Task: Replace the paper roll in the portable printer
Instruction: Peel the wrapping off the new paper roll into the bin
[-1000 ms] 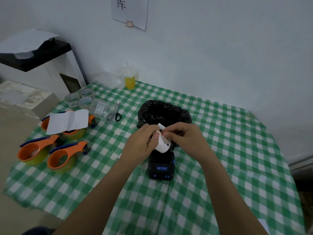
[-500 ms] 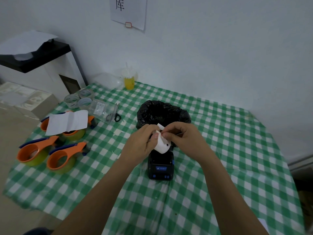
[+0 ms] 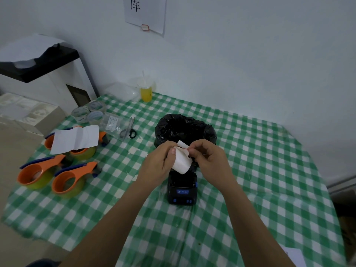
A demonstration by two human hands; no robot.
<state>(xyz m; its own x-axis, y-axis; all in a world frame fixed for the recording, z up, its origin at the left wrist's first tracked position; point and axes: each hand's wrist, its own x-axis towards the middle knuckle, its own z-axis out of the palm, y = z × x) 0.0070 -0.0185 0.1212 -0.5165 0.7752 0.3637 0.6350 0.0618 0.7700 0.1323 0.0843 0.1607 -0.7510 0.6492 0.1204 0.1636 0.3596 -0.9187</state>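
A white paper roll (image 3: 182,161) is held above the small black portable printer (image 3: 182,191), which stands on the green checked tablecloth (image 3: 250,170) with blue buttons on its front. My left hand (image 3: 160,160) grips the roll's left side. My right hand (image 3: 209,158) pinches the loose end of the paper, peeled up at the roll's top near a small red mark. The printer's rear part is hidden behind the roll and my hands.
A bin lined with a black bag (image 3: 185,128) stands just behind the hands. At the left lie three orange tape dispensers (image 3: 65,180), a white sheet (image 3: 76,138), clear tape rolls (image 3: 86,112) and scissors (image 3: 129,129). A yellow drink cup (image 3: 146,89) sits by the wall.
The loose paper end has been peeled a little further from the roll by my right hand. Both hands stay over the printer.
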